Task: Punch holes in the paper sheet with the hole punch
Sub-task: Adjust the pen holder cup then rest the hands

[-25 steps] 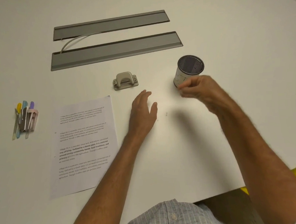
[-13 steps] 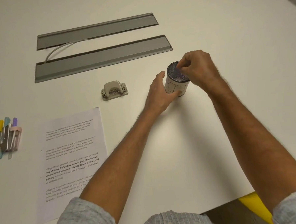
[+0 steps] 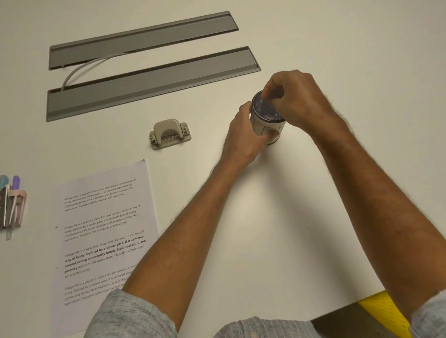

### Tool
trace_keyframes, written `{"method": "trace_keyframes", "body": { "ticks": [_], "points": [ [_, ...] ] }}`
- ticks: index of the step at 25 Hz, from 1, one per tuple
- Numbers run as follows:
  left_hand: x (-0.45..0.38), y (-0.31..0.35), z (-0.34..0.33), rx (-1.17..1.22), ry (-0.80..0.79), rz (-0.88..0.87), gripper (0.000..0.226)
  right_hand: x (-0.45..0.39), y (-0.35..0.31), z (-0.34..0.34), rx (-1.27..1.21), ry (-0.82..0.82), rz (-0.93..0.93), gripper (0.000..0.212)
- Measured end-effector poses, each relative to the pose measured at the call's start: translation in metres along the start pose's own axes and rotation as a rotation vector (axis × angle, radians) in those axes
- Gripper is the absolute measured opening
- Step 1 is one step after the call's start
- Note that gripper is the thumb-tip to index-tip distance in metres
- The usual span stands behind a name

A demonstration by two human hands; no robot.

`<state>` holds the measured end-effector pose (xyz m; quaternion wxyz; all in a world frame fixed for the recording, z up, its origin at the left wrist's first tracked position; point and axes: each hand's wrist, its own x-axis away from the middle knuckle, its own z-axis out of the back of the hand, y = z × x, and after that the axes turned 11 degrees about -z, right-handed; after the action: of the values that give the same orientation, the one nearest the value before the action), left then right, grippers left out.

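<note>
White and broad, the worktop [image 3: 322, 215] carries everything in the scene, with two grey cable flaps [image 3: 150, 82] let into its far side. Judging from how things lie, the punching has not begun: the paper [image 3: 101, 242] lies flat at near left, printed side up, with no holes that I can make out, and the punch [image 3: 170, 133] sits untouched just beyond its far right corner. Both steps, feeding the sheet in and pressing the lever, appear to remain.

Both hands are busy elsewhere, to the right of the punch. The left hand [image 3: 243, 139] wraps its fingers round the side of a small cup [image 3: 266, 122], while the right hand [image 3: 297, 100] hangs over the cup's mouth with fingertips pinched together; whether they hold anything is hidden. The punch is near the left hand but apart from it; the paper is well apart from both. Some pens [image 3: 4, 203] lie at far left.
</note>
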<state>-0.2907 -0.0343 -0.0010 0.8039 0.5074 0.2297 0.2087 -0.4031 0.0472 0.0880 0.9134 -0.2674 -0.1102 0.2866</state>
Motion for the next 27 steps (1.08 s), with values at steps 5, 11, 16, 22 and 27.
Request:
{"method": "trace_keyframes", "body": {
  "ticks": [5, 11, 16, 22, 27],
  "points": [
    [0.002, 0.001, 0.002, -0.055, -0.023, -0.007, 0.083, 0.007, -0.005, 0.007, -0.027, 0.009, -0.002, 0.035],
    [0.039, -0.024, 0.037, -0.264, 0.046, -0.053, 0.065, 0.052, -0.015, 0.010, -0.449, 0.194, -0.010, 0.036],
    [0.103, -0.039, 0.070, -0.390, 0.149, -0.022, 0.040, 0.123, 0.005, -0.063, -0.501, 0.103, -0.085, 0.028],
    [0.149, -0.058, 0.074, -0.676, 0.047, -0.091, 0.038, 0.185, 0.051, -0.140, 0.058, -0.001, 0.096, 0.053],
    [0.154, -0.058, 0.073, -0.709, 0.074, -0.099, 0.037, 0.202, 0.027, -0.155, 0.231, -0.111, 0.207, 0.072]
  ]
}}
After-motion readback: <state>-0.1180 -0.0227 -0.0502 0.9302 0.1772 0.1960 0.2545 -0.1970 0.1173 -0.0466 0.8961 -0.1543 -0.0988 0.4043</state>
